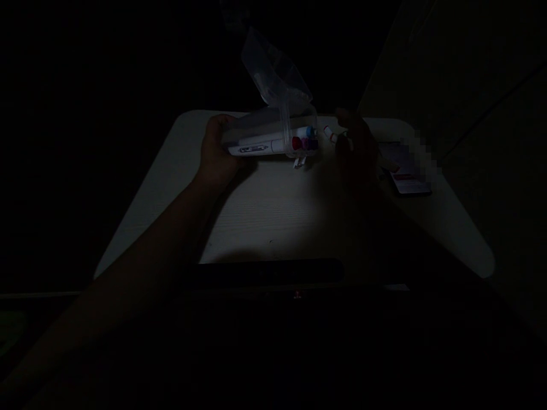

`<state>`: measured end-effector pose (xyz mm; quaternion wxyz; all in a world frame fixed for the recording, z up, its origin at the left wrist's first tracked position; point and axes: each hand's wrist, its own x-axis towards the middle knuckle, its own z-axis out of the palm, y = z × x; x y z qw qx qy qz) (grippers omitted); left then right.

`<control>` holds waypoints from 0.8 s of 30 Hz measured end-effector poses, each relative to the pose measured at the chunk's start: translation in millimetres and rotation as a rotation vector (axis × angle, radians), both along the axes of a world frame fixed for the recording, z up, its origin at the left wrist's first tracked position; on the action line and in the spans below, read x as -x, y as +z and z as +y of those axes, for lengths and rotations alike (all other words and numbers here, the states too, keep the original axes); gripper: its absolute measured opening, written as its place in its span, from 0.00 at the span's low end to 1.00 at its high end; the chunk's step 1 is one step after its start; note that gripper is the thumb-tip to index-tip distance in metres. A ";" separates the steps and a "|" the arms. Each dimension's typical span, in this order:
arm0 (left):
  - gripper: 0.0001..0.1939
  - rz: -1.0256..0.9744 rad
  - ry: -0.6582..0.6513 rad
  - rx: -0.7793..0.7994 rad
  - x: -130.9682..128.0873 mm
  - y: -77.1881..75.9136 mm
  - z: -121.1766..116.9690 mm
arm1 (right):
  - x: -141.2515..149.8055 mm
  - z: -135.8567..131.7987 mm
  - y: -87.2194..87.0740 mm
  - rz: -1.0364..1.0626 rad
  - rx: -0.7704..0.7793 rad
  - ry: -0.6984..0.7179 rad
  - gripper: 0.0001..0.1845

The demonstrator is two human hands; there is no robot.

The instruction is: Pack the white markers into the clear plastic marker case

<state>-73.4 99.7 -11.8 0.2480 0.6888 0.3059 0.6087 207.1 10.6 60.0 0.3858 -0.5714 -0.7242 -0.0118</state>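
Note:
In dim light, my left hand (217, 151) grips the closed end of a clear plastic case (256, 122) above the table. Its see-through lid (277, 71) stands raised. Several white markers (254, 149) lie inside, their red, purple and blue ends facing right at the case's mouth. My right hand (356, 145) is right of the case, apart from it, with curled fingers. A white marker with a red band (329, 134) shows at its fingertips, and a red-ended piece (390, 165) shows on the hand's far side. Deep shadow hides most of the right fingers.
A pale, round-cornered table (265, 210) lies under both hands. At its right side rests a dark-edged flat device or card (410, 176), partly pixelated. A dark bar (273, 270) runs along the near edge. A thin cable (491, 111) crosses at the right.

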 end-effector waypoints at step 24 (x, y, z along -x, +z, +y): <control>0.36 -0.038 0.006 0.083 -1.2 -0.1 -1.6 | -14.2 7.2 -17.0 -0.443 0.214 -0.209 0.23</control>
